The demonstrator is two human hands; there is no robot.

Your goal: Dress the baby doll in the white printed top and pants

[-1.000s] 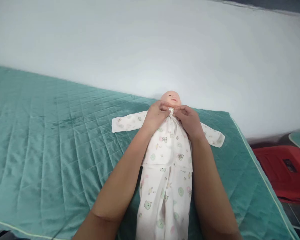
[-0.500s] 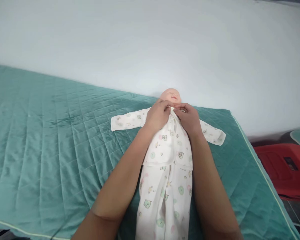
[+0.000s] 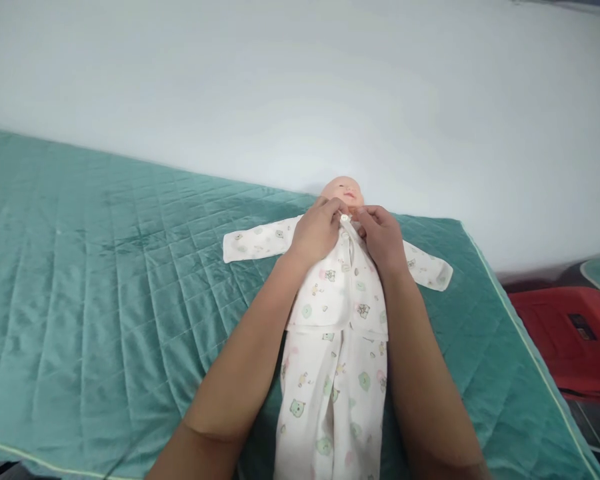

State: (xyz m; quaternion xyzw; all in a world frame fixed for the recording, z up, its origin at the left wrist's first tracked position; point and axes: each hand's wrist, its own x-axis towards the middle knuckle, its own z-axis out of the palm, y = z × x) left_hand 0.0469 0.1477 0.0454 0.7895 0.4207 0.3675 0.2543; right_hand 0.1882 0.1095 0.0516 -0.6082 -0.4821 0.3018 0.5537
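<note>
Baby jacket (image 3: 320, 293) looks soft, light, floppy; best pinched by collar (image 3: 346, 227) edges. Left hand (image 3: 316, 230) pinches collar; right hand (image 3: 384, 237) touching, grip can't tell.

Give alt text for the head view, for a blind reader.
A person's left hand and right hand are at the collar of the white patterned top on a doll lying on a green quilt beside a pale wall.

Nothing legible — dark label (image 3: 582, 327) too small.

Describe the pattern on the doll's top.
The top is white with small green, pink and brown prints; head view.
</note>
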